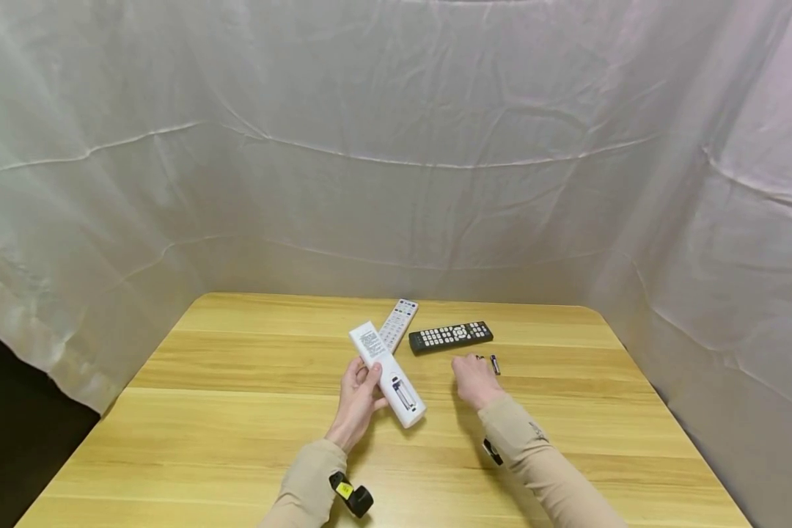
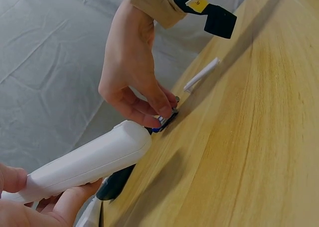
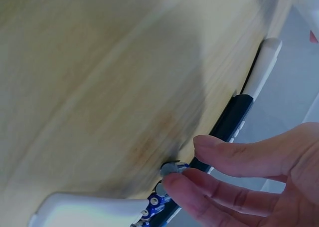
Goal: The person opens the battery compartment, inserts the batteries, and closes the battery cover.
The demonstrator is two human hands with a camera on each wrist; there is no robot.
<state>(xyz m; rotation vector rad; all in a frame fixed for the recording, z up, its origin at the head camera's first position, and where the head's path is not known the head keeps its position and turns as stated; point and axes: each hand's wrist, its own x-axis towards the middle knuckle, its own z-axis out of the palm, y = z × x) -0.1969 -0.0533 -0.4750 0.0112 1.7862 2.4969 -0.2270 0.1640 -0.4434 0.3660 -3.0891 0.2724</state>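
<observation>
2 wht remotes [image 1: 373,346] [image 1: 399,323], 1 blk remote [image 1: 450,336], 1 wht pc [image 2: 202,75], 2 hands [image 1: 356,401] [image 1: 474,380], 1 table [image 1: 224,433]; batts [image 1: 495,364] several, no. unclear.

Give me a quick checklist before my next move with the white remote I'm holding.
1. White remote held: ok, your left hand grips it.
2. Battery compartment accessible: ok, it is uncovered and faces the head camera.
3. Compartment empty or filled: cannot tell, the contents are too small to make out.
4. Loose battery within reach: ok, it lies just beside your right hand.
5. Battery firmly pinched in the right hand: cannot tell, the wrist views don't settle it.
6. Compartment cover back on: not ok. A white piece lies on the table, possibly the cover.
</observation>
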